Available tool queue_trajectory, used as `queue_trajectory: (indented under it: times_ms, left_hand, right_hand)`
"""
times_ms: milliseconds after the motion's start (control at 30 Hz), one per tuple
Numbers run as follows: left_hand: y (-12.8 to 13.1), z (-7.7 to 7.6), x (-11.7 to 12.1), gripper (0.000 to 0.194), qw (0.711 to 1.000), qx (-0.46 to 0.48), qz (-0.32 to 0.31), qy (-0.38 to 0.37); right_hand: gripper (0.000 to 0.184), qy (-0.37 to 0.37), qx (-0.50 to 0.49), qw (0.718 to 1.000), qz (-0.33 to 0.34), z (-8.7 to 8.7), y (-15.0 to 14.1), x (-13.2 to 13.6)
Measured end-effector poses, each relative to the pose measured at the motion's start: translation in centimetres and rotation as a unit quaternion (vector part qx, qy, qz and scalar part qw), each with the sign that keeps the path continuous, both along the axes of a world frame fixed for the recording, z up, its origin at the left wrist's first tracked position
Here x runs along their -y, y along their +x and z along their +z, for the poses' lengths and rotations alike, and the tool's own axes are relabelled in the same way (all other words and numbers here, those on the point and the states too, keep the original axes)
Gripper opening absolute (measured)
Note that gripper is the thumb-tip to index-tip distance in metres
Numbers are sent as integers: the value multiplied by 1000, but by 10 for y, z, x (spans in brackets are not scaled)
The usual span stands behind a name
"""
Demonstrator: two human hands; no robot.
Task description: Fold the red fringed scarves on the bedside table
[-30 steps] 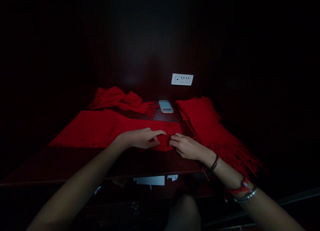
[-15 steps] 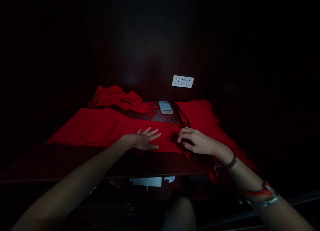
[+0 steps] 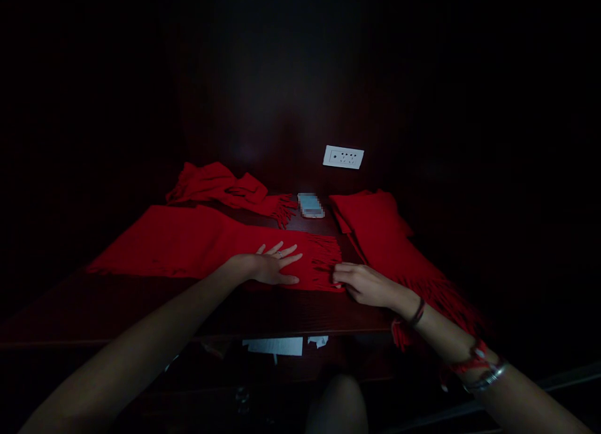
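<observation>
A red scarf (image 3: pixel 188 240) with a fringed end lies spread lengthwise across the dark tabletop. My left hand (image 3: pixel 275 266) rests flat on it near the fringe, fingers spread, a ring on one finger. At the fringe's near corner, my right hand (image 3: pixel 361 282) is closed, its fingertips pinching the strands. Beyond it, a folded red scarf (image 3: pixel 380 224) lies on the right, its fringe running toward the table edge. A bunched red scarf (image 3: pixel 220 182) sits at the back left.
A phone (image 3: pixel 310 205) lies at the back between the scarves. The wall carries a white socket plate (image 3: pixel 343 157). Below the tabletop (image 3: pixel 282 312), a printed paper (image 3: pixel 277 346) and a crumpled white piece (image 3: pixel 318 341) sit on a lower level. My knee shows beneath.
My right hand has moved slightly down and its fingers have closed on the near corner of the fringe, whose strands now lie straighter. My left hand has stayed flat on the scarf.
</observation>
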State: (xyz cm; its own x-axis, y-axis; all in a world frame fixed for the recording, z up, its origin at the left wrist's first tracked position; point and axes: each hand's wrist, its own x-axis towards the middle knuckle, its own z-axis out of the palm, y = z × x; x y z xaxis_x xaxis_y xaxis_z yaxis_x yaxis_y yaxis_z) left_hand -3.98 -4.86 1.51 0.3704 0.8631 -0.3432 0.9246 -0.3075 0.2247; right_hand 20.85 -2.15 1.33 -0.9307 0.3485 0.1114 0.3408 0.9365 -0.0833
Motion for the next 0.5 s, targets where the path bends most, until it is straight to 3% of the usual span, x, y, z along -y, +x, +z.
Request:
queue_trajectory:
  times_ms: [133, 267, 367, 500]
  left_hand:
    - [0, 1, 0, 78, 1000, -2, -3, 0]
    - [1, 2, 1, 78, 1000, -4, -2, -4]
    - [1, 2, 3, 77, 1000, -3, 1, -5]
    - [-1, -1, 2, 76, 1000, -7, -9, 17]
  right_hand:
    - [25, -5, -14, 999, -30, 14, 22, -1]
    - [20, 17, -141, 989, -49, 24, 2, -5]
    - [17, 14, -136, 990, -25, 16, -30, -13]
    - [14, 9, -115, 993, -33, -8, -55, -25]
